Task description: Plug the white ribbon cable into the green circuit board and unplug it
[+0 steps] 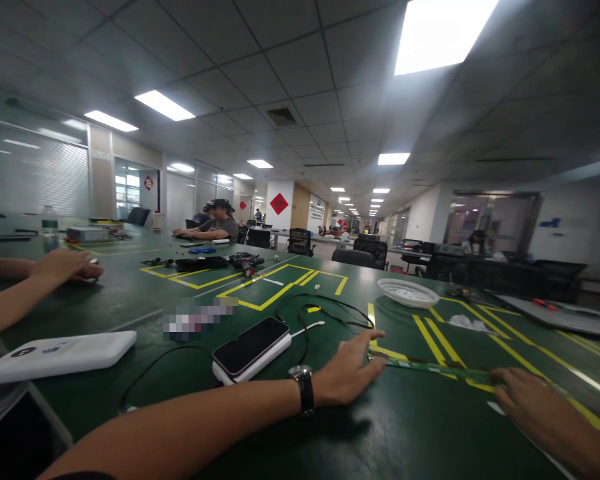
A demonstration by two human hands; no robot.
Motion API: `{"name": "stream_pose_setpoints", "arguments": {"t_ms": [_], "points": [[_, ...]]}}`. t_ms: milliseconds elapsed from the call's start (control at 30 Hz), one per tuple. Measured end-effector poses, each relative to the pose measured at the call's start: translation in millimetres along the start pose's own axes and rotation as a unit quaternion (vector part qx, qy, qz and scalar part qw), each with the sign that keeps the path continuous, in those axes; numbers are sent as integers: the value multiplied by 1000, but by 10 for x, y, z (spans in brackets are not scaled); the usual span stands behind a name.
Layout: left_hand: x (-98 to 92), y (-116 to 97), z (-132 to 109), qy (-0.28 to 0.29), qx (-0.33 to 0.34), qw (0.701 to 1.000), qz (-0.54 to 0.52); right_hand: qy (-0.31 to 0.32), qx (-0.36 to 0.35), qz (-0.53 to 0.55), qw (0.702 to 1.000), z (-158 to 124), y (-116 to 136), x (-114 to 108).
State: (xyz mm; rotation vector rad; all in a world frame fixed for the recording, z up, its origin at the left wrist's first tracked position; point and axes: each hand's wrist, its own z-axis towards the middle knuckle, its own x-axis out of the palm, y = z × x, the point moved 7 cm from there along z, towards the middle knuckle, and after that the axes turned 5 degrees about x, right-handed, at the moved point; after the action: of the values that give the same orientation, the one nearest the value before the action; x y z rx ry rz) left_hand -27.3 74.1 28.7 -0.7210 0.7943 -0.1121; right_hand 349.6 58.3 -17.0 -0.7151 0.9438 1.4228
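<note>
My left hand (347, 370) lies flat on the green table (260, 413), fingers stretched out, its fingertips at the left end of a long thin green strip (430, 367). A dark wristwatch (304, 387) sits on that wrist. My right hand (533, 400) rests at the strip's right end with its fingers curled down onto it. The strip lies flat across yellow floor-tape lines on the table.
A black phone on a white power bank (250, 350) with black cables lies left of my left hand. A white flat device (55, 357) sits further left. A white basket (407, 292) stands behind. Another person's arm (35, 280) rests at left; people sit farther back.
</note>
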Motion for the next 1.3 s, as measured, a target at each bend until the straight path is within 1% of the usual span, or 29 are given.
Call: {"name": "stream_pose_setpoints", "arguments": {"t_ms": [100, 233, 367, 567, 700, 833, 933, 1000, 1067, 1100, 1167, 1233, 1300], "points": [[24, -16, -2, 10, 3, 1000, 11, 52, 7, 3, 999, -57, 27, 54], [72, -7, -6, 30, 7, 999, 24, 83, 40, -31, 995, -88, 123, 68], [111, 9, -10, 42, 21, 999, 28, 92, 54, -64, 992, -117, 165, 68], [127, 17, -19, 58, 6, 998, 25, 123, 57, -32, 990, -184, 86, 126], [105, 27, -3, 40, 12, 999, 4, 155, 61, -4, 986, -179, 102, 96], [47, 136, 44, -16, 1, 998, -57, 183, 53, 35, 981, -166, 245, -43], [0, 207, 81, -52, -13, 994, -95, 197, 16, 69, 978, -183, 484, -185], [-21, 211, 92, -65, -13, 993, -99, 228, -33, 97, 968, -237, 747, -256], [-22, 173, 86, -65, 2, 995, -78, 264, -84, 123, 953, -327, 1065, -322], [-8, 141, 77, -56, 13, 997, -59, 275, -104, 130, 947, -379, 1227, -358], [48, 59, 47, -21, 45, 999, -12, 289, -119, 130, 941, -482, 1518, -422], [135, -41, 5, 32, 89, 995, 42, 301, -144, 135, 933, -594, 1796, -481], [235, -138, -42, 94, 139, 982, 91, 298, -185, 146, 925, -686, 2032, -545]]}}
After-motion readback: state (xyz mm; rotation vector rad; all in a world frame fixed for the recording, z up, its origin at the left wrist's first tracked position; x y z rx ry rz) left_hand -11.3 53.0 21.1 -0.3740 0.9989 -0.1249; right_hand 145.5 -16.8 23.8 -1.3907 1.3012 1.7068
